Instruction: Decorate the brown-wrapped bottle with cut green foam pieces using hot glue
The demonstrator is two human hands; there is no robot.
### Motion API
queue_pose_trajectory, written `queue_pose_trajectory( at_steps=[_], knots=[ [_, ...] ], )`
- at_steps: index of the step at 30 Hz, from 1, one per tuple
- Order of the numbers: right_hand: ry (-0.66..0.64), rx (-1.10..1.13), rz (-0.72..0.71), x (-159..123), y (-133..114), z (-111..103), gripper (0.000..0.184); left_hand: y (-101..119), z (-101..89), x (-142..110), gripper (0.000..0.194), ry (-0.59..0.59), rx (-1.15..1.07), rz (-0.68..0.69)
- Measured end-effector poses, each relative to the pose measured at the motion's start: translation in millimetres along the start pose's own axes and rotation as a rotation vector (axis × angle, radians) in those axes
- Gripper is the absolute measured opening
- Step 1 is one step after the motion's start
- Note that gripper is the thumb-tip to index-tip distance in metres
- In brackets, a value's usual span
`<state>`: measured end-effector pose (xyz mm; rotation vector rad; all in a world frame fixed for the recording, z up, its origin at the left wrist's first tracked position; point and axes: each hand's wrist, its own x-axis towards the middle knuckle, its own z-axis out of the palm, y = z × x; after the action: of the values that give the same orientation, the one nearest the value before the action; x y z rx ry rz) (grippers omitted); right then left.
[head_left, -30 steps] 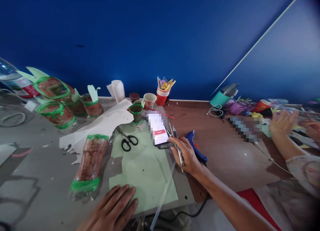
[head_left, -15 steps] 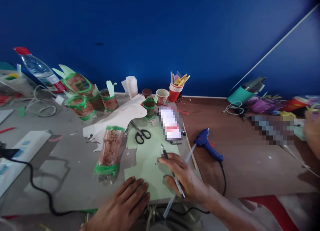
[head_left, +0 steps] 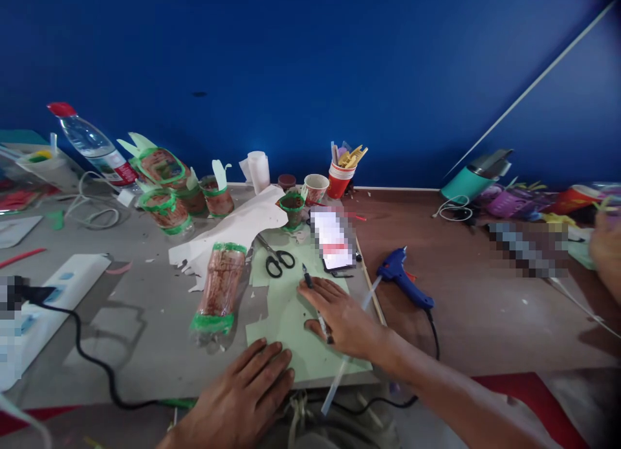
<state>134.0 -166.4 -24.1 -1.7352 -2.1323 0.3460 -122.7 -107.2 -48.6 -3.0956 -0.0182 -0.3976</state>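
Note:
My left hand [head_left: 250,391] lies flat with its fingers stretched out, the fingertips on the near left part of a light green paper sheet [head_left: 281,319]. Over the same sheet, my right hand [head_left: 344,313] is palm down with a pen [head_left: 307,279] held under its fingers. The pen's tip points away from me, and its barrel shows again between thumb and palm. Black-handled scissors [head_left: 279,262] lie at the sheet's far edge, near a phone [head_left: 334,239]. Left of the paper rests a brown-coated plastic bottle piece [head_left: 223,287] with green rims.
A blue glue gun [head_left: 405,277] with its cord lies right of my right hand. Several green-rimmed containers [head_left: 167,209], a torn white sheet [head_left: 233,226] and a red paper cup [head_left: 340,180] stand or lie farther back. At left is a power strip [head_left: 72,287]; another person's hand [head_left: 606,248] is far right.
My right hand has moved slightly left and away from me across the green paper, taking the pen along. My left hand stays nearly in place. The view has shifted slightly.

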Motion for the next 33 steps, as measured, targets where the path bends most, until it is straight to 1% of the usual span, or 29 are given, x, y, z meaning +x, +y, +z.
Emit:
queue_pose_trajectory(
  at_steps=[2,5,7,9,12,14,16,18,19,20,22,23,25,26,28,29,31,33],
  knots=[
    [-0.026,-0.042,0.015,7.2,3.1,3.9,0.052,-0.4,-1.2,0.5,0.037,-0.027,0.015,-0.008],
    [-0.049,-0.097,0.031,14.7,7.2,7.0,0.054,-0.1,-1.7,2.8,0.049,-0.125,0.018,-0.037],
    [-0.052,-0.114,0.035,18.6,9.6,6.2,0.054,0.8,-0.5,5.0,0.058,-0.184,-0.001,-0.075],
    [-0.058,-0.122,0.027,22.4,11.9,3.9,0.054,1.7,1.6,7.2,0.066,-0.218,-0.018,-0.109],
    [-0.06,-0.13,0.01,26.7,14.1,-0.8,0.053,2.5,4.1,9.6,0.07,-0.223,-0.021,-0.128],
    [-0.031,-0.121,-0.017,26.8,12.1,-4.4,0.051,2.7,4.8,10.0,0.072,-0.216,-0.012,-0.13],
    [0.039,-0.069,-0.066,22.8,4.8,-8.7,0.05,3.0,5.4,9.6,0.074,-0.214,-0.006,-0.125],
    [0.138,0.047,-0.109,14.7,-8.2,-12.8,0.05,3.6,6.2,8.6,0.073,-0.214,-0.001,-0.129],
    [0.189,0.124,-0.099,9.5,-15.9,-14.0,0.05,3.8,6.5,8.3,0.072,-0.21,-0.001,-0.13],
    [0.211,0.21,-0.085,3.9,-23.5,-14.1,0.049,4.0,6.6,8.0,0.069,-0.203,-0.001,-0.131],
    [0.175,0.383,-0.104,-7.1,-35.9,-9.8,0.049,4.0,6.3,7.9,0.067,-0.182,-0.003,-0.13],
    [0.167,0.433,-0.105,-11.8,-39.7,-5.2,0.049,3.9,5.7,8.0,0.067,-0.172,-0.003,-0.126],
    [0.166,0.517,-0.074,-18.2,-41.6,7.3,0.046,3.8,4.5,7.9,0.067,-0.17,0.001,-0.118],
    [0.198,0.556,-0.019,-19.8,-40.4,14.0,0.044,3.8,4.0,7.7,0.067,-0.175,0.007,-0.114],
    [0.319,0.616,0.106,-19.5,-36.4,25.0,0.044,4.1,3.4,6.6,0.066,-0.186,0.024,-0.113],
    [0.362,0.637,0.139,-18.0,-34.5,28.2,0.047,4.3,3.4,5.8,0.065,-0.186,0.032,-0.109],
    [0.408,0.633,0.145,-13.7,-32.5,29.7,0.049,4.5,3.8,4.1,0.064,-0.168,0.049,-0.096],
    [0.429,0.623,0.12,-9.0,-32.5,27.0,0.048,4.2,4.1,2.7,0.062,-0.144,0.062,-0.081]
  ],
)
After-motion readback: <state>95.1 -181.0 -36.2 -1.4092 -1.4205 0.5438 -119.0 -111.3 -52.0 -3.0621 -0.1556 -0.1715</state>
